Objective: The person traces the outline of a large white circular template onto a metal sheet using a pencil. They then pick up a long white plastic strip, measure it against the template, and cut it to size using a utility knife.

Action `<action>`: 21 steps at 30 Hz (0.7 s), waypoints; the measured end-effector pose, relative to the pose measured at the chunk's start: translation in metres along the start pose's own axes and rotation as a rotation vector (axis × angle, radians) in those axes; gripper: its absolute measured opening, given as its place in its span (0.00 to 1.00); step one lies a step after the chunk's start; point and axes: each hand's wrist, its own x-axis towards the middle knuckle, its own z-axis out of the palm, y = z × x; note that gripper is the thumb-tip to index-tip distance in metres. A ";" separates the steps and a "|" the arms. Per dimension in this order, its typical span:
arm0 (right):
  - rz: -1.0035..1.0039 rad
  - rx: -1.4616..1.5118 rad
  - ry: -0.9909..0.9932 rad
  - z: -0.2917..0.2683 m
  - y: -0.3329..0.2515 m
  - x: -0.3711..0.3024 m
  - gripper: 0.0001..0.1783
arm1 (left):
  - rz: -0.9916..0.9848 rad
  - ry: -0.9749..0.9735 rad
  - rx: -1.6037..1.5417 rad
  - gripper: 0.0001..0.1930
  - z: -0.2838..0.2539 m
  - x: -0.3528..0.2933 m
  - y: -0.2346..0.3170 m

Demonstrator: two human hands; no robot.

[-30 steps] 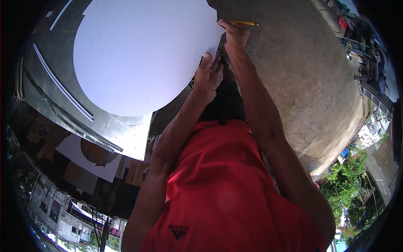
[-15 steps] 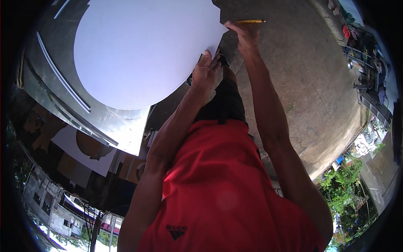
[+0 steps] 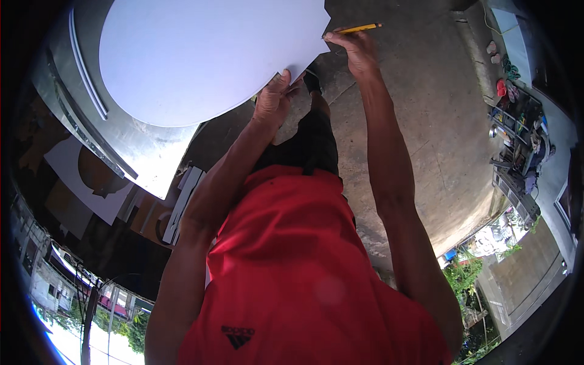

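A large white sheet (image 3: 207,55) with a rounded near edge and a notched right edge fills the upper left, partly over a grey metal-topped table. My left hand (image 3: 274,100) grips its near right edge, thumb on top and fingers underneath. At the sheet's pointed right corner, my right hand (image 3: 359,52) is closed round a yellow pencil (image 3: 360,28). The pencil's dark end points to the right, and its other end is hidden by the fingers near the sheet's edge.
Thin metal strips (image 3: 85,67) lie on the tabletop (image 3: 161,155) at the left. Cut white and brown pieces (image 3: 91,176) sit below the table. Concrete floor (image 3: 426,121) spreads to the right, toward a cluttered rack (image 3: 517,128) with red footwear (image 3: 501,88) near it.
The view has shifted, so the table and sheet sit higher and further left. Both hands keep their holds, and the pencil is tilted slightly more upward to the right.
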 end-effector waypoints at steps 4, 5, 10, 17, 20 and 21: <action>0.009 0.016 0.003 0.002 0.000 0.000 0.10 | 0.005 0.027 0.011 0.19 0.001 -0.003 0.002; 0.014 0.009 0.008 0.002 0.000 0.000 0.11 | 0.013 0.028 0.008 0.19 -0.001 -0.002 0.001; 0.008 -0.042 0.003 0.003 0.000 0.003 0.11 | 0.027 0.015 0.010 0.20 -0.006 -0.001 -0.001; 0.038 -0.012 -0.028 0.006 -0.004 0.003 0.11 | 0.070 0.035 0.009 0.19 -0.001 -0.003 0.000; 0.031 -0.032 -0.035 0.003 -0.006 0.004 0.12 | 0.091 0.035 0.001 0.17 0.000 -0.004 0.000; 0.027 -0.034 -0.039 0.003 -0.007 0.004 0.12 | 0.100 0.035 -0.002 0.17 0.002 -0.004 0.001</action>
